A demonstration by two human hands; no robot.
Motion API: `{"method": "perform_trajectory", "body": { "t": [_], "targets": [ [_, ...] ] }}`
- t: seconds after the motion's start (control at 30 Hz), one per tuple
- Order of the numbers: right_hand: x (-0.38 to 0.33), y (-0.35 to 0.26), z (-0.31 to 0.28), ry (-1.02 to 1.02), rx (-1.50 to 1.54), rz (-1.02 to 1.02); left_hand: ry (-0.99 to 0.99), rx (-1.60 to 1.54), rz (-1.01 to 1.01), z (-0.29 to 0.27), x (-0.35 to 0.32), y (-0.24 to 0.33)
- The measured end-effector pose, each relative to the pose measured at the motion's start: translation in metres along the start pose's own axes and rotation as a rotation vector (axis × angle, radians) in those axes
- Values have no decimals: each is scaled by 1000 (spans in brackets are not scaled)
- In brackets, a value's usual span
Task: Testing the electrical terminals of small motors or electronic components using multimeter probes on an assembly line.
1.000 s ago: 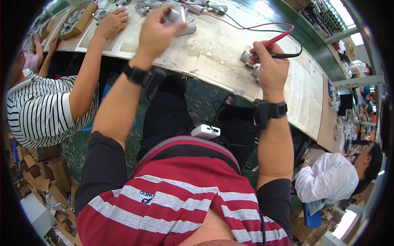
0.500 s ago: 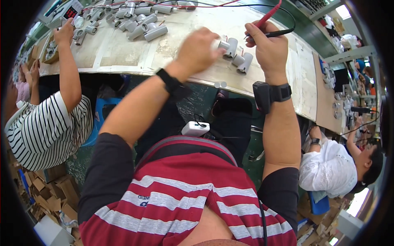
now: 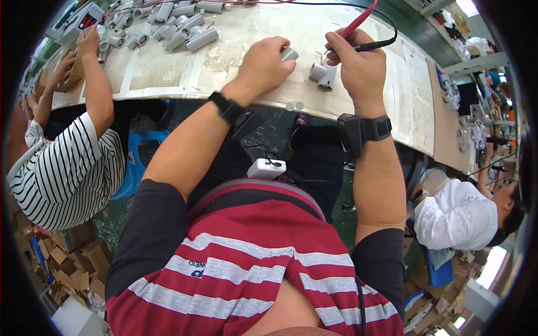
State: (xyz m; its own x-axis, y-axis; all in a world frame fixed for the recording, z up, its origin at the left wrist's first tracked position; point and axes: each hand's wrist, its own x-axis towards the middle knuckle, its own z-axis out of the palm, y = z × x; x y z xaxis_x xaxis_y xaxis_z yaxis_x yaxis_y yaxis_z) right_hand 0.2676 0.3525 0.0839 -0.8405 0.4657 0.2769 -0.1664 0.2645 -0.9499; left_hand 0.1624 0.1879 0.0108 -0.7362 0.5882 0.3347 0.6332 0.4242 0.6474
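Evidently the left hand [image 3: 263, 66] grips a grey part [image 3: 289, 54], right hand [image 3: 358, 67] pinching probes [image 3: 358, 23] beside it.

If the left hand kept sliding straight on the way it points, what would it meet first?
Probably the two small grey cylindrical parts on the bench, just beyond the left hand and the grey piece it holds; depth is unclear.

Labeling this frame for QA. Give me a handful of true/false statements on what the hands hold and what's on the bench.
1. The left hand holds a small grey part. True.
2. The right hand holds a pair of scissors. False: it grips a red probe and a black one.
3. A pile of grey tube-shaped parts lies at the bench's far left. True.
4. Both wrists are bare. False: each carries a black band.
5. The person in the striped shirt sits on the right. False: on the left.
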Motion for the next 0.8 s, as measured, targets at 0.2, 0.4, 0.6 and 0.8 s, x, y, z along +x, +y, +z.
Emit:
{"method": "perform_trajectory", "body": {
  "t": [0.2,0.4,0.6,0.8],
  "targets": [
    [-23,21,40,-68,217,98,-5,-558,-298,-39,-110,4],
    [-50,41,86,-212,259,166,29,-832,-376,-53,-141,-5],
    [-57,42,102,-252,296,158,28,-887,-454,-54,-149,-11],
    [-60,46,115,-287,274,185,8,-960,-532,-54,-153,-18]
  ]
}}
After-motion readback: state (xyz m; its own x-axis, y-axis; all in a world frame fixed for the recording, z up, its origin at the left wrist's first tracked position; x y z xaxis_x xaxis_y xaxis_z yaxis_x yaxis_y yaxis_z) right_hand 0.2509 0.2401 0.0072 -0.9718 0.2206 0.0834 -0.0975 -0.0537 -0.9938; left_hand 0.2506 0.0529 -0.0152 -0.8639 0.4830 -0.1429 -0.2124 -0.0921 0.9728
